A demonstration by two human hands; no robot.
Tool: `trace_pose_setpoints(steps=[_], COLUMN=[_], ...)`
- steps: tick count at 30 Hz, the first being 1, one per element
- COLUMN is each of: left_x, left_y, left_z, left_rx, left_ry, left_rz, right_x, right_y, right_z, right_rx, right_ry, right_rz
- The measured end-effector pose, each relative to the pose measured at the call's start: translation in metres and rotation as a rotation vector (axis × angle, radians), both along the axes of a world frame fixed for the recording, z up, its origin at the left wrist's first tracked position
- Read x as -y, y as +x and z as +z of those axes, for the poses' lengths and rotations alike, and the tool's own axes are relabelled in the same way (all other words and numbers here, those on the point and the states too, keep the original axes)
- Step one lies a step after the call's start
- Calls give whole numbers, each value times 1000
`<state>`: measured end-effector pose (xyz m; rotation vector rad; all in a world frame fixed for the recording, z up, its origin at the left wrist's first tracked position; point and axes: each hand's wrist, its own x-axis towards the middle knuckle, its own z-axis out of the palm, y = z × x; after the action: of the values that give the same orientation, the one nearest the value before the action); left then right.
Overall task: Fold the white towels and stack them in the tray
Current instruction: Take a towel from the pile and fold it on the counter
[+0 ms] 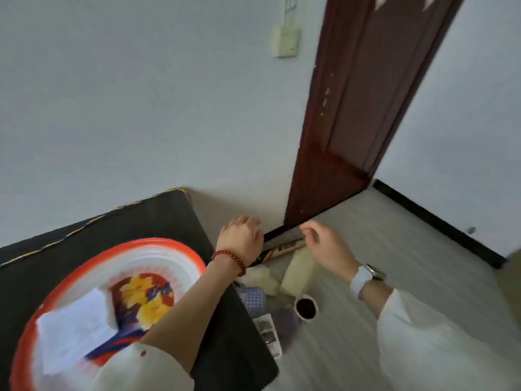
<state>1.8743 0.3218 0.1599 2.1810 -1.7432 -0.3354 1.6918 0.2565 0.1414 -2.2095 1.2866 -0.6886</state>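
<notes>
Pale walls meet a dark red door (352, 114) at the far right; grey floor (408, 263) runs beneath, and a black table (158, 221) fills the near left. On the table sits the tray (180, 251), red-rimmed with a flower print, and a folded white towel (76, 328) lies on its near left part, presumably the start of the stack. Both hands reach past the table's right edge, above the floor. Left hand (242, 238), with a red bead bracelet, hangs with fingers loosely curled downward, holding nothing. Right hand (324, 244), above a white watch, is likewise empty, fingers relaxed and slightly bent. Below them lie pale cloth bundles (296, 272), a cup (306, 307) and small blurred items. The reach probably aims at a bundle, likely the next towel, though motion blur leaves this uncertain.
</notes>
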Motion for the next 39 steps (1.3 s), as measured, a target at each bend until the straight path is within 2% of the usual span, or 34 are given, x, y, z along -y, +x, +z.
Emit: trace_pose_setpoints(steps=[4,10,16,21,31,39], left_x=[63,113,124,138,178,183], left_y=[-199,-485,-728,-911,-1228,-1429], left_z=[35,75,91,90,96,44], left_rx=[-57,-85,-90,-85,-93,-105], left_ry=[-111,-199,-201,-255,-254,-135], left_rz=[-254,-661,-1010,-1206,-1465,-1530], right_x=[15,-10,-62,-76,-61,-55], right_y=[-208,-490,-702,-857,-1129,-1323], right_z=[35,66,85,89,96,45], right_rx=[10,28,21,-11,0,24], right_ry=[-89,-128,-96,-133,-58,71], right_rz=[-285,-743,-1096,-1310,-1514,-1522])
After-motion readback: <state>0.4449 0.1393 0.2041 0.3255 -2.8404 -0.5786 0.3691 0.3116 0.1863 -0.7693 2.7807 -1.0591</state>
